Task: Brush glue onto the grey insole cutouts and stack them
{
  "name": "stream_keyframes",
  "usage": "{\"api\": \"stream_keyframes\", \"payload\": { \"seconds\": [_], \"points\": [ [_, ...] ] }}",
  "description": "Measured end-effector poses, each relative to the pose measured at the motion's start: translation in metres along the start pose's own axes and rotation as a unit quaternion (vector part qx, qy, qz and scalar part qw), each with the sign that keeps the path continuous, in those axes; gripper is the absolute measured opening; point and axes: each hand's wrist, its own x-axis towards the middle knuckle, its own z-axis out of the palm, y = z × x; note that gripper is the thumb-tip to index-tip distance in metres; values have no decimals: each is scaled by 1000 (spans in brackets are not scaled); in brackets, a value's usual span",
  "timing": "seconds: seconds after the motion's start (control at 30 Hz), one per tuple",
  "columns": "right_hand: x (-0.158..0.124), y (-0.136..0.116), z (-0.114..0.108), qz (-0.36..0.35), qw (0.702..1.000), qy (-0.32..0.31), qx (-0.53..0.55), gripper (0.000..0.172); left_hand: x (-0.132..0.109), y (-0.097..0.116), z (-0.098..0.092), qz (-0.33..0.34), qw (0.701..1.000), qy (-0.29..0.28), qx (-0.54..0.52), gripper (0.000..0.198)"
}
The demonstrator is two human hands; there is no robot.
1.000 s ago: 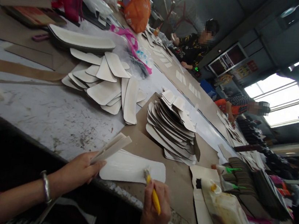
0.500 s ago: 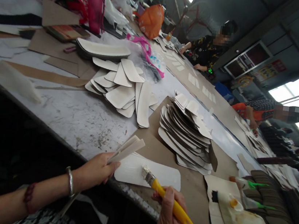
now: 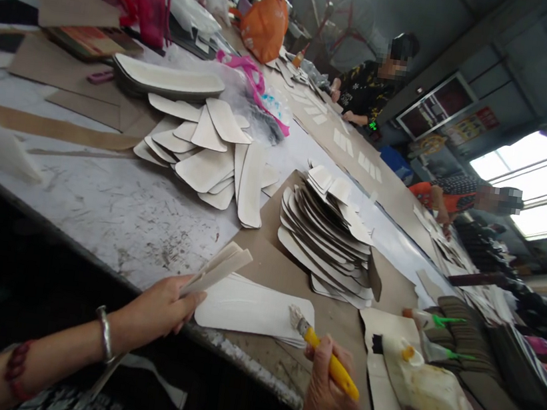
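My left hand (image 3: 159,311) is closed around several thin white strips (image 3: 221,269), which stick up from between thumb and fingers. My right hand (image 3: 330,387) grips the yellow handle of a paintbrush (image 3: 330,364). The brush's whitish, coated bristles touch the right end of a flat white rounded panel (image 3: 250,308) at the table's edge. More panels lie under that one. Behind it rises a tall stack of curved white panels (image 3: 323,245) on brown board (image 3: 258,247).
A loose heap of white panels (image 3: 208,166) lies farther left. At right sit a stained plastic jug (image 3: 440,395) and green-tipped bottles (image 3: 439,321). An orange bag (image 3: 265,29) and pink bags are at the back. Two other people (image 3: 370,86) work across the table.
The brush in my right hand has moved right along the white panel, from its middle to its right end. My left hand still holds the strips. The view has shifted slightly.
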Motion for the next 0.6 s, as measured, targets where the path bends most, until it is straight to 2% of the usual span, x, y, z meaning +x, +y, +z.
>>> {"api": "stream_keyframes", "payload": {
  "seconds": [0.3,0.47,0.6],
  "points": [
    [13,12,-14,-111,992,28,-48,24,3,-7,3,5,1000,10,11,32],
    [13,4,-13,-207,975,24,-81,15,1,-5,3,7,1000,7,13,33],
    [10,-3,-11,-238,964,23,-118,14,1,-6,2,14,1000,-1,16,34]
  ]
}}
